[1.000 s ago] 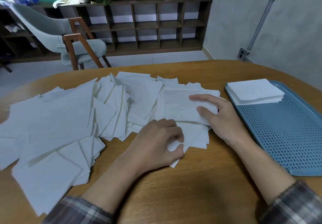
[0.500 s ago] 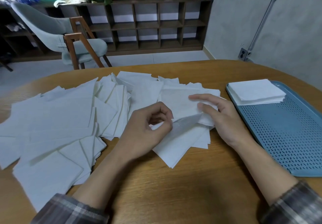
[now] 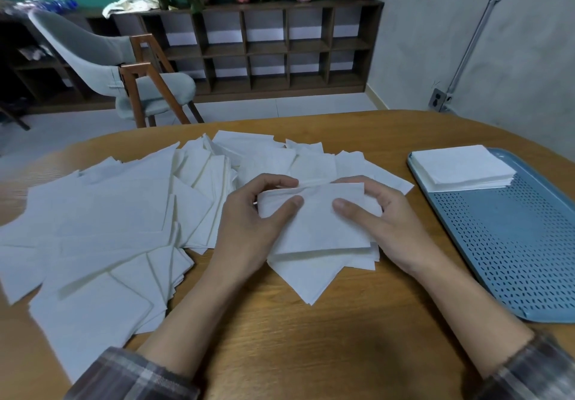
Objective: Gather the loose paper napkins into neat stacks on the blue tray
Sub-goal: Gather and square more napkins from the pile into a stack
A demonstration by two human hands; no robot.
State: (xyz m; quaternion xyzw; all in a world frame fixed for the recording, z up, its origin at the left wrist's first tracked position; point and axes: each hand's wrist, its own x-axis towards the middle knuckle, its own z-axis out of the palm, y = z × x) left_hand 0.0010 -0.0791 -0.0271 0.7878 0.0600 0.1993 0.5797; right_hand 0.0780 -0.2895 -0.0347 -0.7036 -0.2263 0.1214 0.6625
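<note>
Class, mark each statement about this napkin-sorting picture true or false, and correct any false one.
1. The left hand and right hand both grip the held napkins. True.
2. The blue tray lies on the person's left. False: it lies on the right.
3. A neat stack sits at the tray's far end. True.
4. The loose napkins lie on the floor. False: they are spread over the table.

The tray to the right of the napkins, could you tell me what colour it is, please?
Blue, perforated tray; head view.
</note>
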